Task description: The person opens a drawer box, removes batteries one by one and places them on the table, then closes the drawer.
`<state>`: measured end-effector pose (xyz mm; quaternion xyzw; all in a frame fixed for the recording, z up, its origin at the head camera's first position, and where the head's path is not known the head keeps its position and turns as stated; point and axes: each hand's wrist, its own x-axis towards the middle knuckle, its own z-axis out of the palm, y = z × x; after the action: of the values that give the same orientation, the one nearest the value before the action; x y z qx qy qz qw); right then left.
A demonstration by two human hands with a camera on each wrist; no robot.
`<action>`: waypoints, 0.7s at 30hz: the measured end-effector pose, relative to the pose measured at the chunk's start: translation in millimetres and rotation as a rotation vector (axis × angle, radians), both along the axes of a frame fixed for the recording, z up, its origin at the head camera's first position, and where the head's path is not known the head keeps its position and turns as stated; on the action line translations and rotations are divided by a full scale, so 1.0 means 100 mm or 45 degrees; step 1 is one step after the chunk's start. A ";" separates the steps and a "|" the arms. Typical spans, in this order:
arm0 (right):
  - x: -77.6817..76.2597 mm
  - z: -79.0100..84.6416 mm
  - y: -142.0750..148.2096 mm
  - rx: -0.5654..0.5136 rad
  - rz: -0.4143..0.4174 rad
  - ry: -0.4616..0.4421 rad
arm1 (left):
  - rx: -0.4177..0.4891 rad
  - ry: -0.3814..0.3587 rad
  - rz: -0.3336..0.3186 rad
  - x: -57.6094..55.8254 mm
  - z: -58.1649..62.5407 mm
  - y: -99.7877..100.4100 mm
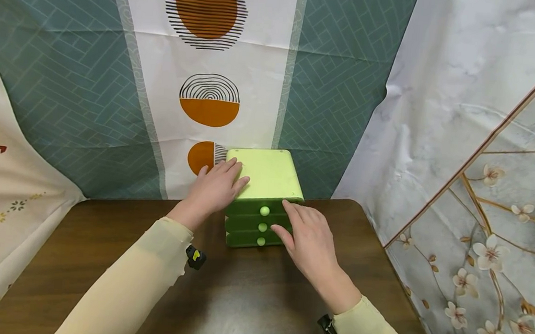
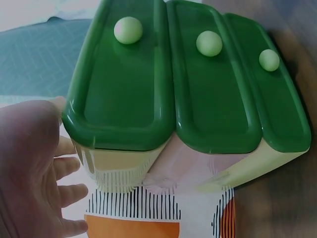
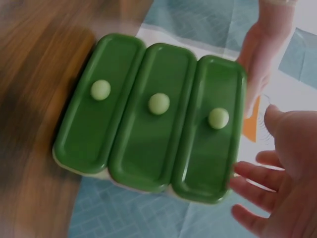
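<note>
A small drawer box (image 1: 267, 172) with a pale green top stands on the table, its three dark green drawer fronts (image 2: 213, 94) facing me, each with a round light green knob (image 3: 159, 103). All three drawers are closed. My left hand (image 1: 216, 186) lies at the box's upper left edge, fingers extended over the top. My right hand (image 1: 311, 238) is at the front right corner, fingers straight and spread, fingertips right by the top drawer's edge. Neither hand grips anything. In the right wrist view the left hand (image 3: 255, 64) shows beyond the box.
The brown wooden table (image 1: 237, 311) extends in front of the box and to both sides. Close behind hangs a patterned cloth (image 1: 339, 89) in teal and white with orange shapes. A floral curtain (image 1: 487, 257) borders the right side, a cream cloth (image 1: 0, 203) the left.
</note>
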<state>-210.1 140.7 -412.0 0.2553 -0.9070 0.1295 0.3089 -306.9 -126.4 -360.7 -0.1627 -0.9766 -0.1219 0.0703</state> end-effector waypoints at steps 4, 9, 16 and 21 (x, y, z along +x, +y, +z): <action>0.03 0.01 -0.08 -0.052 -0.065 -0.093 | 0.010 -0.019 0.012 -0.03 0.00 -0.02; 0.00 -0.01 -0.15 -0.066 -0.139 -0.259 | 0.028 -0.041 0.006 -0.06 0.00 -0.03; -0.12 -0.05 -0.24 -0.042 -0.174 -0.358 | 0.068 -0.080 0.011 -0.11 0.00 0.00; -0.20 -0.10 -0.29 -0.034 -0.191 -0.392 | 0.066 -0.098 0.045 -0.13 0.00 0.03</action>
<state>-230.3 111.8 -421.9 0.1599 -0.9583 0.1557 0.1787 -320.0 -123.6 -361.0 -0.1388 -0.9778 -0.1522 0.0390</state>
